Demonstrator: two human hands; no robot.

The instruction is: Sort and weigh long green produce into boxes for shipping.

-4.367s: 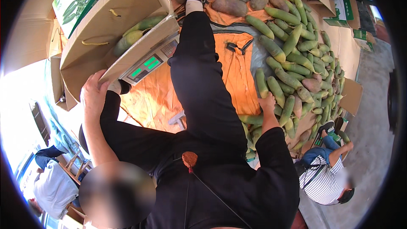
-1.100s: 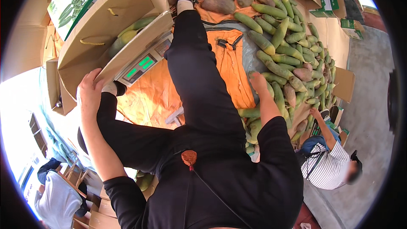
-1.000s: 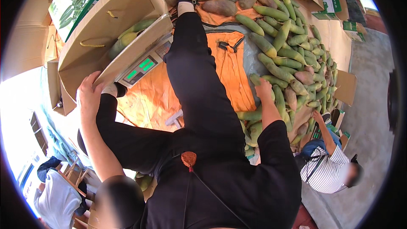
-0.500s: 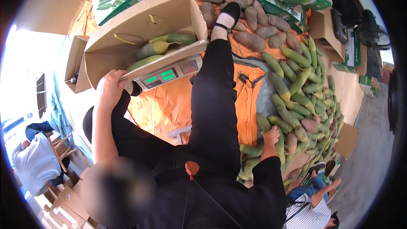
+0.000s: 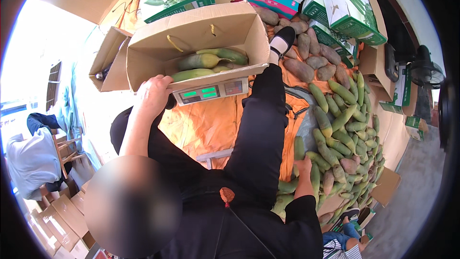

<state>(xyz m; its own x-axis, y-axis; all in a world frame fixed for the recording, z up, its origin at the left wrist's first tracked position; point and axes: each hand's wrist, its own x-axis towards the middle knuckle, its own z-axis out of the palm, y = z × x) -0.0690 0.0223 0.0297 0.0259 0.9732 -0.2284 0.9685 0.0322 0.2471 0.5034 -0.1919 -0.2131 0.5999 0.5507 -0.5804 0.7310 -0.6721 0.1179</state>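
My left hand (image 5: 153, 93) grips the near left edge of an open cardboard box (image 5: 191, 28), its fingers bent over the rim. Several green radishes (image 5: 200, 61) lie inside the box. Under it, a digital scale (image 5: 211, 91) with lit green displays shows at the front. My right hand (image 5: 303, 167) is closed around the lower end of a long green radish (image 5: 299, 147), at the near left side of a large heap of green radishes (image 5: 342, 139). Part of that grip is hidden by the hand itself.
Reddish-brown roots (image 5: 299, 69) lie beyond my foot on an orange cloth (image 5: 191, 132). Printed green-and-white cartons (image 5: 352, 7) stand at the far side. A black fan (image 5: 424, 72) is at right. Another person (image 5: 342, 240) sits at lower right, and stacked cartons (image 5: 60, 216) are at lower left.
The view has shifted, so the scene sits further right. My right hand has drawn slightly nearer to me, with a green radish now in its grip. My left hand stays on the box rim.
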